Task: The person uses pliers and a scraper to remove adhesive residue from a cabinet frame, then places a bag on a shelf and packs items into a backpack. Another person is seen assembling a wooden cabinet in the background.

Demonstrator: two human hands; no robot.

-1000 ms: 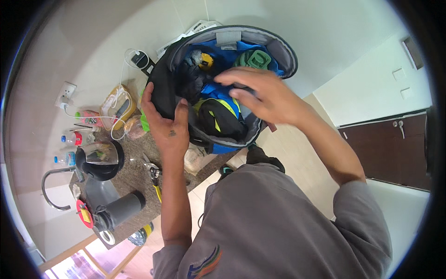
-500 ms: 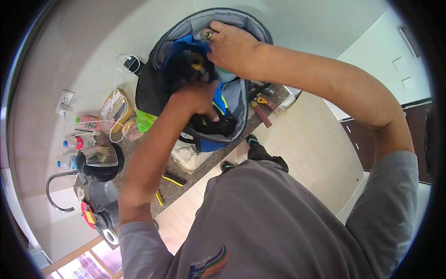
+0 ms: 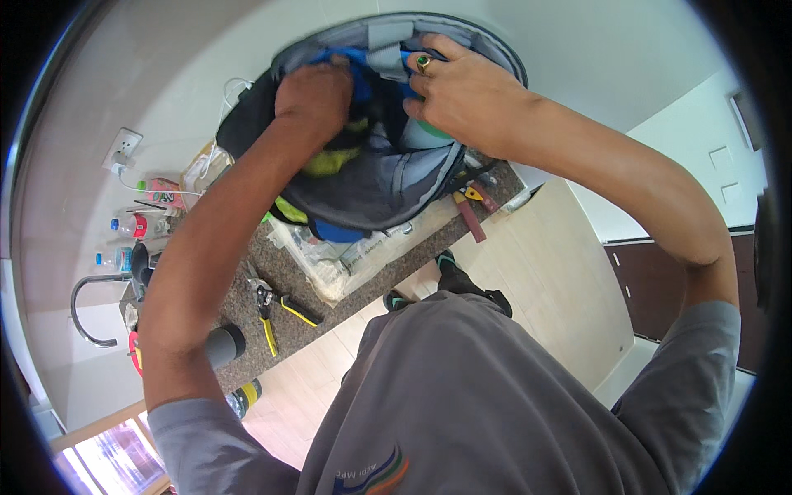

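Observation:
A large black and grey backpack (image 3: pixel 363 186) gapes wide on the countertop, with a padded grey inside and blue lining. My right hand (image 3: pixel 466 95), wearing a green-stoned ring, is closed on the inner pocket edge at the bag's upper right. Beneath that hand a pale green-rimmed item (image 3: pixel 425 136) shows partly. Inside the upper left of the bag is my left hand (image 3: pixel 315 95), against the blue lining; it is blurred and its fingers are mostly hidden. Dark contents and yellow-green patches show deeper in the bag.
Yellow-handled pliers (image 3: pixel 268 318) lie on the granite counter (image 3: pixel 247 330) near its edge. A clear plastic-wrapped box (image 3: pixel 338 276) sits partly under the bag, with a red-handled tool (image 3: pixel 470 219) at right. Bottles (image 3: pixel 132 224), a faucet (image 3: pixel 78 305) and a charger cable (image 3: pixel 161 192) are left.
My left hand has moved up and left inside the backpack. The bag's opening has tilted and widened as my right hand shifted right, uncovering more of the wrapped box and the pliers.

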